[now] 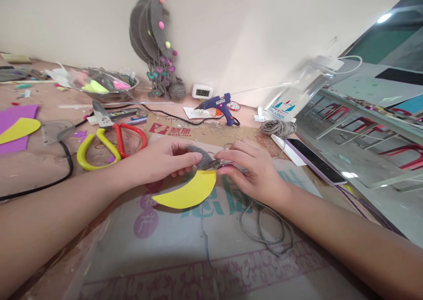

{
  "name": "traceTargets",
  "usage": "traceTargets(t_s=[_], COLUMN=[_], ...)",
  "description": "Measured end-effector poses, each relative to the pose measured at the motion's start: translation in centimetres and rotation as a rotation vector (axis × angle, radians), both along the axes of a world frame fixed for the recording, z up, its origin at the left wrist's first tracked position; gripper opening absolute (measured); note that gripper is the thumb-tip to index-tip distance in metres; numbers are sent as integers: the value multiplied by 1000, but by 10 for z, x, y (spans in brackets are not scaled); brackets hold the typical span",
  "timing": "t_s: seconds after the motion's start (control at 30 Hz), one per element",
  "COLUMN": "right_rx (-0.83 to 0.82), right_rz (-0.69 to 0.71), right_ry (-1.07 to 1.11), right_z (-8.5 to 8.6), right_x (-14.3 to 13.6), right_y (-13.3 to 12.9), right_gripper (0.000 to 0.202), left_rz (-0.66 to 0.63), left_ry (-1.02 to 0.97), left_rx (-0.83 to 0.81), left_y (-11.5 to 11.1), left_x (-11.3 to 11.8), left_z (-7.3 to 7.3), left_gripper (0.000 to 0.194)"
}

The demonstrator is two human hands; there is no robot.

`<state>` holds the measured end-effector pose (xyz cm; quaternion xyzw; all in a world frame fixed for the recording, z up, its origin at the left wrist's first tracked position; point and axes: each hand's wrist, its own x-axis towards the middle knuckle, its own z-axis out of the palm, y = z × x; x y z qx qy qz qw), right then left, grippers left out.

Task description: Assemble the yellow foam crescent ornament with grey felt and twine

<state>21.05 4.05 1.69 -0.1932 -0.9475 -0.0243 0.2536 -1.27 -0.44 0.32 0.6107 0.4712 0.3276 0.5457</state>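
Between my hands is a yellow crescent (190,192), its upper end covered in tightly laid grey cord (205,158). My left hand (168,158) pinches that cord-covered end between thumb and fingers. At the crescent's right edge, my right hand (253,170) is closed, thumb and fingertips together at the grey strand where the wrapping stops. Slack loops of the same cord (276,242) lie below my right wrist. A printed translucent sheet (158,264) spreads under both hands.
A blue glue gun (223,106) stands behind my hands, near a small digital clock (202,91). Scissors with yellow and red handles (99,152) lie left. At right are a cord ball (278,127), a phone (315,161) and a tilted clear bottle (300,88).
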Motion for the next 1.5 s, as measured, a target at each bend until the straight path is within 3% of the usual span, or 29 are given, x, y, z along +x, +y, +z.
traceTargets(t_s=[0.87, 1.23, 1.5], right_rx=[147, 45, 54], right_rz=[-31, -100, -62], right_ry=[-66, -111, -80], right_z=[2, 3, 1], right_x=[-3, -6, -6], right_y=[-2, -7, -6], right_gripper=[25, 28, 24], left_rz=[-22, -3, 11], left_ry=[65, 65, 64], left_rx=[30, 44, 60], left_y=[0, 1, -1], left_x=[0, -1, 0], left_z=[3, 3, 5], left_gripper=[28, 28, 27])
